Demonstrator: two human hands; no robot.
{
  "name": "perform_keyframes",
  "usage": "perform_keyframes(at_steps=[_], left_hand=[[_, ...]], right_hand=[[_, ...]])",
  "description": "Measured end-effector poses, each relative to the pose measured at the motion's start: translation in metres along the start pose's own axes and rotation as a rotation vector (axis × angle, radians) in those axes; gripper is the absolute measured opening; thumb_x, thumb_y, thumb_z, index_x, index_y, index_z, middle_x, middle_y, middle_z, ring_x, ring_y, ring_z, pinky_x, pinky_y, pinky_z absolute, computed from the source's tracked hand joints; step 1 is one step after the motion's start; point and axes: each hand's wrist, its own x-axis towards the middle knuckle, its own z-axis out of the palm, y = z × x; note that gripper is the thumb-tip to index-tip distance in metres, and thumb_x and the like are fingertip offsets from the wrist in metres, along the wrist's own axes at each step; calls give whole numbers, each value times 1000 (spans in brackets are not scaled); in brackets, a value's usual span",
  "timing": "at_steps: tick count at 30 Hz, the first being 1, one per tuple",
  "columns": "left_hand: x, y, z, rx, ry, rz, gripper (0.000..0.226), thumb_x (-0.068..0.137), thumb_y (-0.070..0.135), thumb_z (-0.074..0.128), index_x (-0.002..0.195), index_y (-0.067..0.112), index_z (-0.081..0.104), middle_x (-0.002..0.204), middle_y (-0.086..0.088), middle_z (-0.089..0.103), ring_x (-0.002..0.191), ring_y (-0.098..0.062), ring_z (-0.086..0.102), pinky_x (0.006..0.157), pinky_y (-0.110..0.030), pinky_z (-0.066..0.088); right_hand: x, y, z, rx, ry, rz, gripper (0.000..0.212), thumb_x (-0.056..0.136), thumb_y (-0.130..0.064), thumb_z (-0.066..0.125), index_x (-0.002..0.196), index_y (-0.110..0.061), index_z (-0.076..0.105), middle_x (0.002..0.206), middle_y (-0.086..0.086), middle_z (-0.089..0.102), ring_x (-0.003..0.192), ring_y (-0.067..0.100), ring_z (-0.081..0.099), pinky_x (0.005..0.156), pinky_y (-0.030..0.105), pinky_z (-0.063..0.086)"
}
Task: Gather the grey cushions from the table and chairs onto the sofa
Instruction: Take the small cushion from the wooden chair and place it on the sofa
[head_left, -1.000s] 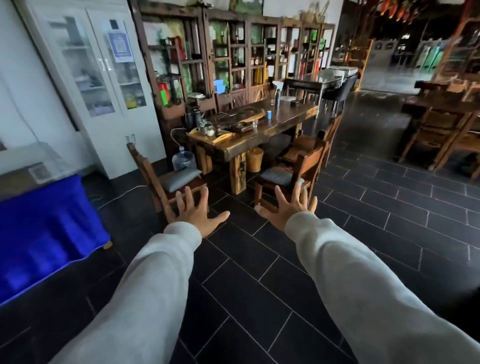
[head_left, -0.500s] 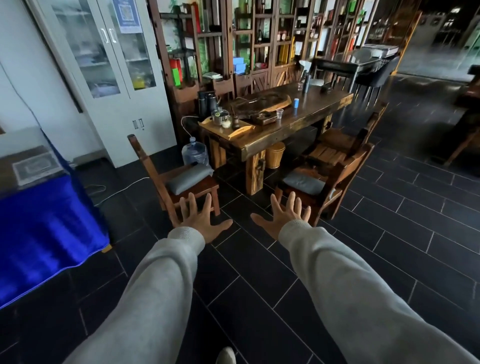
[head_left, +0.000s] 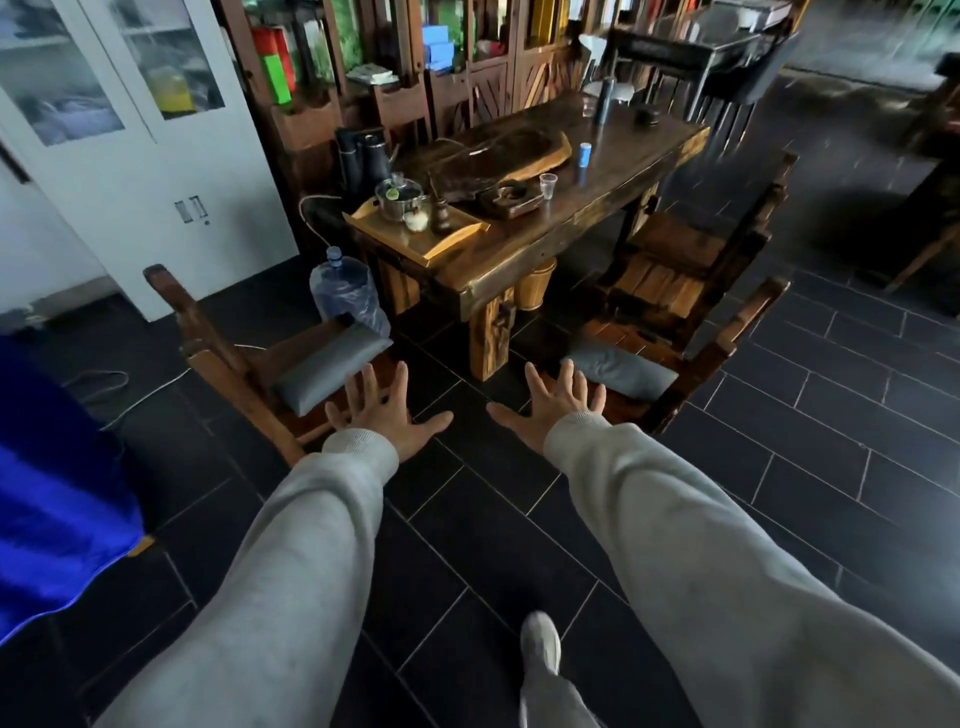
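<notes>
My left hand (head_left: 382, 413) and right hand (head_left: 553, 410), both spread wide and empty, have drawn nearer the two grey cushions, one (head_left: 332, 366) on the left chair's (head_left: 228, 358) seat, one (head_left: 621, 370) on the right chair's (head_left: 711, 353), so pickup is near; the tray (head_left: 415, 240) at the table's (head_left: 613, 192) near corner holds a lidded pot (head_left: 400, 200).

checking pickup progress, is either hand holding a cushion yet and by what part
Nothing is held. The left hand and right hand are both open with fingers spread, short of the two grey cushions lying on the chairs.
</notes>
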Motion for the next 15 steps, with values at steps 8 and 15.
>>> perform_keyframes(at_steps=[8,15], left_hand=[[165,-8,12,11,-85,-210,112,70,97,28,159,43,-12,168,-6,-28,151,-33,-29,119,-65,-5],[257,-36,17,-46,-157,-392,106,79,90,35,159,41,-14,168,-6,-26,155,-32,-19,122,-62,9]], right_hand=[[204,-34,0,-56,-157,-117,98,86,-88,31,163,-38,-2,171,16,-14,158,38,-7,124,60,-6],[336,-97,5,-115,-333,-212,102,83,-90,28,164,-37,-3,171,15,-12,158,36,-3,125,57,-3]])
